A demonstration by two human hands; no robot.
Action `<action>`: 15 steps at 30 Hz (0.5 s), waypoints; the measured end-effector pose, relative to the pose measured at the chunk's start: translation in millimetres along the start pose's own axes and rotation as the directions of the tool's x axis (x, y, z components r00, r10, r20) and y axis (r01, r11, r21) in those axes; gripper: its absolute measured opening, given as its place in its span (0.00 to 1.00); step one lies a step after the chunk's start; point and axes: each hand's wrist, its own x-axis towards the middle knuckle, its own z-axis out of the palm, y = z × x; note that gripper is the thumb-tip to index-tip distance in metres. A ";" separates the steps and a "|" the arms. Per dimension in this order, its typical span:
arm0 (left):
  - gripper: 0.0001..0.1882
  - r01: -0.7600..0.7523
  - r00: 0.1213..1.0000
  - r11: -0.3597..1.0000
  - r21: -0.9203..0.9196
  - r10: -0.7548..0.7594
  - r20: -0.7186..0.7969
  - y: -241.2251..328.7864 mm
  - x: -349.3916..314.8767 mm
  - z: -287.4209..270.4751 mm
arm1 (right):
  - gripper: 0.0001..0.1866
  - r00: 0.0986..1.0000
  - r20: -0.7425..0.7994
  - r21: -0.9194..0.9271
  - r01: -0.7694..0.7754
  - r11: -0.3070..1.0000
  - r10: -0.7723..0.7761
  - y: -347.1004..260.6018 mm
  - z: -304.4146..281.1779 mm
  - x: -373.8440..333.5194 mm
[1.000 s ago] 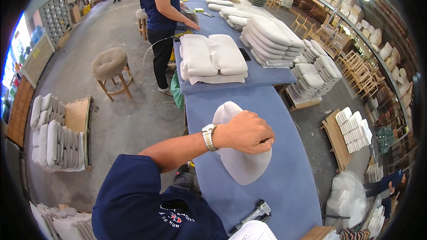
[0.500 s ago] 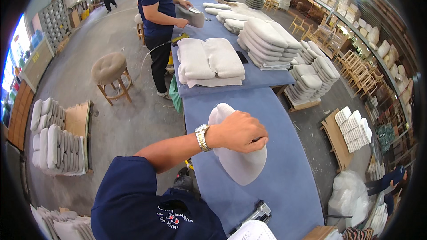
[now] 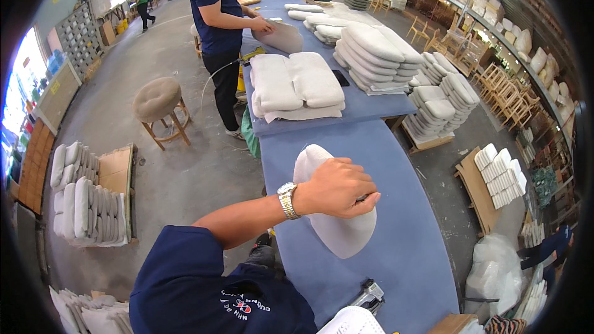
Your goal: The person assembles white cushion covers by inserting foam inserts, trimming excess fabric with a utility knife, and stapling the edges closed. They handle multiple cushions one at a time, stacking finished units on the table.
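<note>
A pale grey padded cushion (image 3: 343,235), rounded and tapering, is tilted up off the blue-topped table (image 3: 408,235) in front of me. My left hand (image 3: 342,187), with a metal watch at the wrist, is closed over its upper middle and covers that part. The fingertips are hidden behind the cushion. A silver staple gun (image 3: 369,295) shows at the table's near end, its rear part hidden by a white, stitched-looking shape (image 3: 351,321). My right hand is out of sight, so I cannot see whether it touches the gun.
Two-lobed pale cushions (image 3: 299,85) lie piled ahead, with a dark phone (image 3: 340,78) beside them. Taller cushion stacks (image 3: 377,55) stand beyond. A co-worker (image 3: 216,18) handles a grey cushion (image 3: 281,37) at the table's left edge. A round padded stool (image 3: 158,99) stands left.
My left hand stays on the cushion, almost unmoved. The co-worker's grey cushion has tipped lower, and both their hands are now together on it. The view has shifted slightly.
</note>
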 end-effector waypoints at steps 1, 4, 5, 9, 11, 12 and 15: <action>0.11 -0.005 1.000 1.000 0.010 0.004 0.010 1.2 -0.6 -0.1 | 0.25 0.999 0.011 -0.024 0.031 0.999 -0.031 -0.9 5.0 -2.8; 0.10 -0.009 0.996 1.000 -0.022 0.007 -0.086 1.8 -6.7 5.6 | 0.21 0.931 0.266 -0.119 0.288 0.950 -0.249 -42.6 -46.8 -5.1; 0.10 -0.006 0.996 1.000 -0.020 0.004 -0.090 2.7 -5.3 6.5 | 0.20 0.958 0.222 -0.108 0.212 0.971 -0.184 -59.1 -56.9 -6.9; 0.09 -0.008 0.995 1.000 -0.001 0.008 -0.103 7.7 -1.8 7.8 | 0.19 0.986 -0.093 -0.034 0.138 0.990 -0.141 -73.1 -49.2 -16.4; 0.09 -0.016 0.995 1.000 0.007 0.016 -0.101 10.3 -1.9 9.3 | 0.19 0.982 -0.105 -0.028 0.153 0.988 -0.155 -79.5 -51.6 -21.3; 0.09 -0.020 0.994 1.000 0.006 0.021 -0.104 12.9 0.4 10.6 | 0.19 0.978 -0.117 -0.024 0.169 0.985 -0.171 -84.5 -54.5 -22.7; 0.09 -0.024 0.995 0.999 0.022 0.026 -0.093 17.3 0.4 14.1 | 0.20 0.963 -0.138 -0.004 0.233 0.973 -0.231 -102.0 -60.3 -28.5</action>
